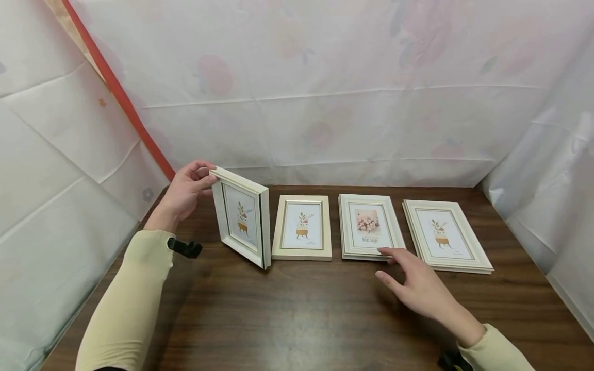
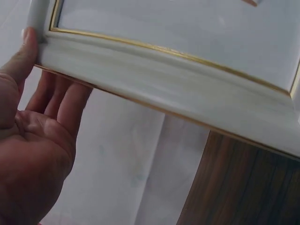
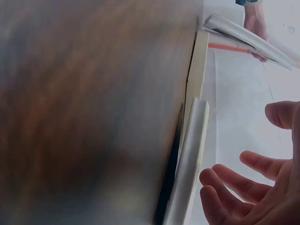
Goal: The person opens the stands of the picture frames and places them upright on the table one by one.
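My left hand holds a white picture frame by its upper left corner, tilted up off the table. In the left wrist view the thumb lies at the frame's corner, with the other fingers behind its edge; a thin gold line runs round the inside of the border. My right hand, fingers loosely spread, is over the near edge of a white frame with a flower picture. Between these two frames lies a cream frame with a plant-pot print.
Another white frame with a plant-pot print lies at the right. All stand in a row on the dark wooden table. Pale printed cloth hangs behind the table, and a red strip runs down at the left.
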Demonstrator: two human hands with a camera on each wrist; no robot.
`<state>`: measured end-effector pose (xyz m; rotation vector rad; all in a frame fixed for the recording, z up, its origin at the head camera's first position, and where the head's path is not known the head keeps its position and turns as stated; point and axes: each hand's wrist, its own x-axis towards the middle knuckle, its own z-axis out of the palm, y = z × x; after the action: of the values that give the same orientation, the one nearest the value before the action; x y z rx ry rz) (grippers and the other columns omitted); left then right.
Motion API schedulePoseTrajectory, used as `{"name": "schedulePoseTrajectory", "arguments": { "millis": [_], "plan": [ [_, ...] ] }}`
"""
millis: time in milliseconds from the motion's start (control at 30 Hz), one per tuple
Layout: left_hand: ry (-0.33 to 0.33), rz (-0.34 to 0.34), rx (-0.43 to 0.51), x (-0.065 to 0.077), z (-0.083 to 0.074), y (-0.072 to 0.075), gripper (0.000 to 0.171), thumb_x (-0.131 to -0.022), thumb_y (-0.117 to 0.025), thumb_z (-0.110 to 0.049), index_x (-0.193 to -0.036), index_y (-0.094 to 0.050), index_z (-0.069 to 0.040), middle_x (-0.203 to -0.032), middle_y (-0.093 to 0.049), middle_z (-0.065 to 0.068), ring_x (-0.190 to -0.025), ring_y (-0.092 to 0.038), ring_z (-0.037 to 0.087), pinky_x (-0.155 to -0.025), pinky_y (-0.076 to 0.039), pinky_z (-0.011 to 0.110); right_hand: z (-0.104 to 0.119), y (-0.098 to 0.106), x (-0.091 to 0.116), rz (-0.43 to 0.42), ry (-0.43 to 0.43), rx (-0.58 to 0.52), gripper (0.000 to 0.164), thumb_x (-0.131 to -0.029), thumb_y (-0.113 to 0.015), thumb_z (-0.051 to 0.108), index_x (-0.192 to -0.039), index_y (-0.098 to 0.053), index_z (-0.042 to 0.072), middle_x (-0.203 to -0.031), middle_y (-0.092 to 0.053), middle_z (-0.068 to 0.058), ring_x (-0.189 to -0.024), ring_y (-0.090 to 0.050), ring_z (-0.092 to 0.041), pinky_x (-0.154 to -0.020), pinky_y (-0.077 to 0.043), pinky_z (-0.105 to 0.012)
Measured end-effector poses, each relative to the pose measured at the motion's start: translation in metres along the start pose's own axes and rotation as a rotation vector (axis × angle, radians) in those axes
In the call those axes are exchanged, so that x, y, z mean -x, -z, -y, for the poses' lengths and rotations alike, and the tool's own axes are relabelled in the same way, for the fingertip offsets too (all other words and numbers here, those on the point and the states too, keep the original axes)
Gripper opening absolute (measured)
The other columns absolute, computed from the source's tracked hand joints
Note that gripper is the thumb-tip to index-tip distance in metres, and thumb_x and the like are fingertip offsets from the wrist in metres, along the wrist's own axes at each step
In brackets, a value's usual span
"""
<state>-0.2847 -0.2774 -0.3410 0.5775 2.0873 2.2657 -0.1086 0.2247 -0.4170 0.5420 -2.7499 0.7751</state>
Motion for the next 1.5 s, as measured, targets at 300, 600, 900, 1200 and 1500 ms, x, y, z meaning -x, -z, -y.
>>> {"name": "schedulePoseTrajectory", "arguments": {
  "millis": [300, 600, 900, 1200, 1500],
  "plan": [
    [-0.101, 0.102, 0.229, -0.001, 0.005, -0.016, 0.017, -0.096, -0.059, 0.001, -0.102, -0.067, -0.013, -0.097, -0.069, 0.003, -0.089, -0.065, 0.012, -0.068, -0.057, 0.027, 0.008, -0.003, 0.004, -0.004, 0.032, -0.006, 0.045, -0.090, -0.076, 0.027, -0.128, -0.062, 0.009, -0.120, -0.066, -0.003, -0.098, -0.064, -0.018, -0.083, -0.052, -0.044],
    [-0.165, 0.263, 0.420, -0.004, 0.012, -0.030, 0.013, -0.095, -0.060, -0.002, -0.105, -0.064, -0.009, -0.108, -0.069, 0.010, -0.093, -0.066, 0.017, -0.071, -0.057, 0.029, 0.013, -0.007, 0.006, 0.041, 0.040, 0.012, 0.045, -0.091, -0.074, 0.030, -0.130, -0.061, 0.012, -0.126, -0.064, -0.001, -0.111, -0.062, -0.024, -0.088, -0.051, -0.047],
    [-0.164, 0.398, 0.519, -0.007, 0.015, -0.051, 0.015, -0.095, -0.060, -0.005, -0.108, -0.064, -0.009, -0.111, -0.067, 0.012, -0.100, -0.068, 0.027, -0.093, -0.053, 0.041, 0.007, -0.003, -0.004, 0.008, 0.052, -0.011, 0.044, -0.090, -0.075, 0.027, -0.128, -0.062, 0.010, -0.120, -0.066, -0.001, -0.098, -0.063, -0.014, -0.081, -0.052, -0.041],
    [-0.144, 0.454, 0.503, -0.007, 0.012, -0.071, 0.016, -0.094, -0.062, -0.005, -0.108, -0.065, -0.011, -0.111, -0.068, 0.011, -0.100, -0.069, 0.026, -0.094, -0.053, 0.042, 0.014, -0.006, -0.023, 0.011, 0.055, -0.096, 0.043, -0.094, -0.072, 0.029, -0.130, -0.061, 0.010, -0.123, -0.065, -0.001, -0.100, -0.065, -0.017, -0.082, -0.054, -0.041],
    [-0.135, 0.476, 0.543, -0.008, 0.015, -0.086, 0.015, -0.094, -0.063, -0.004, -0.107, -0.065, -0.010, -0.110, -0.067, 0.012, -0.100, -0.068, 0.025, -0.093, -0.053, 0.042, 0.026, -0.023, -0.044, 0.044, 0.092, -0.325, 0.038, -0.094, -0.071, 0.020, -0.129, -0.061, 0.009, -0.121, -0.066, -0.008, -0.100, -0.067, -0.020, -0.081, -0.055, -0.038]
  ]
}}
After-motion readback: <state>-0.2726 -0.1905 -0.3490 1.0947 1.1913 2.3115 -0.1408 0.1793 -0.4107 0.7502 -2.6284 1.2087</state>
